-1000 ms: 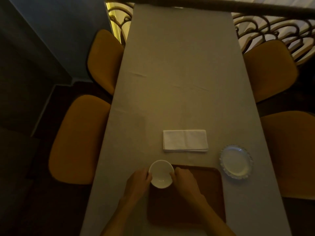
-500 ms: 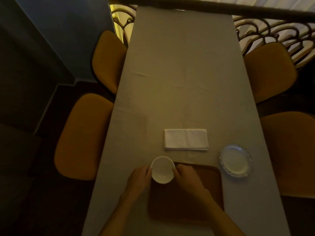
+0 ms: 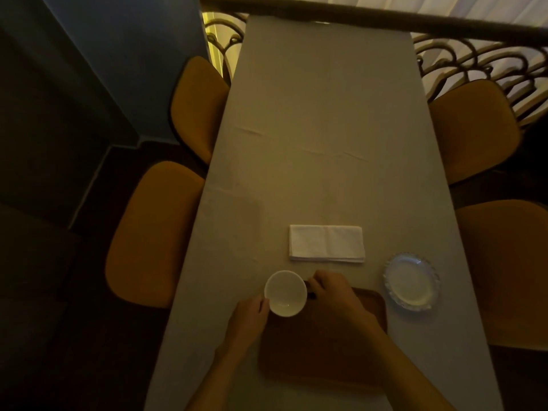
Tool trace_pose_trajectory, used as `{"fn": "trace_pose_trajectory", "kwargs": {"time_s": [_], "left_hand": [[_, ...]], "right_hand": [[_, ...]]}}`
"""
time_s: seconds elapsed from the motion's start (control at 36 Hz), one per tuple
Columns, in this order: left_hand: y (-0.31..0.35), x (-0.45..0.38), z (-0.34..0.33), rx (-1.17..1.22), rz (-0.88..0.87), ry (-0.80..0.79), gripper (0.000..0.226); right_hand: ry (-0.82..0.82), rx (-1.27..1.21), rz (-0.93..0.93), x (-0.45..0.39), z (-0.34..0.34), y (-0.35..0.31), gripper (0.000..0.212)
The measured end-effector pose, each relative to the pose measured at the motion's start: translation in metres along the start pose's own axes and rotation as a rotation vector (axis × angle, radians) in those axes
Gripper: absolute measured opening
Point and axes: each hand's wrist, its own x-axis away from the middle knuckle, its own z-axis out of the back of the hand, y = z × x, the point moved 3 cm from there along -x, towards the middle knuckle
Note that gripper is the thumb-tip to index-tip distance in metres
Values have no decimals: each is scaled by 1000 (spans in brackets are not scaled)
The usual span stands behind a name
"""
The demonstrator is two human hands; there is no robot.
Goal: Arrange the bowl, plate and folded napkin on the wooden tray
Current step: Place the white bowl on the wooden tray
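A small white bowl (image 3: pixel 285 293) sits at the far left corner of the brown wooden tray (image 3: pixel 320 348), upright and empty. My left hand (image 3: pixel 250 318) holds its near left rim. My right hand (image 3: pixel 333 293) grips its right side, fingers curled against the rim. A folded white napkin (image 3: pixel 326 243) lies flat on the tablecloth just beyond the tray. A white plate (image 3: pixel 411 281) with a beaded glass edge rests on the cloth to the right of the tray's far right corner.
The long table (image 3: pixel 323 129) is covered in a pale cloth. Orange chairs (image 3: pixel 154 232) stand along both sides, two on the left and two on the right. An iron railing (image 3: pixel 474 57) runs behind the table's far end.
Both hands keep hold of the bowl and have shifted it slightly farther from me, at the tray's far left corner. Napkin and plate have not moved.
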Motion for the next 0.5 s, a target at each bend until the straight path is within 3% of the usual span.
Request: {"fn": "trace_pose_trajectory", "kwargs": {"time_s": [0.22, 0.5], "left_hand": [[16, -5, 8, -42, 11, 28, 33], [73, -15, 26, -153, -157, 114, 34]], "right_hand": [[67, -75, -48, -8, 7, 8, 21], [253, -71, 17, 5, 44, 17, 28]]}}
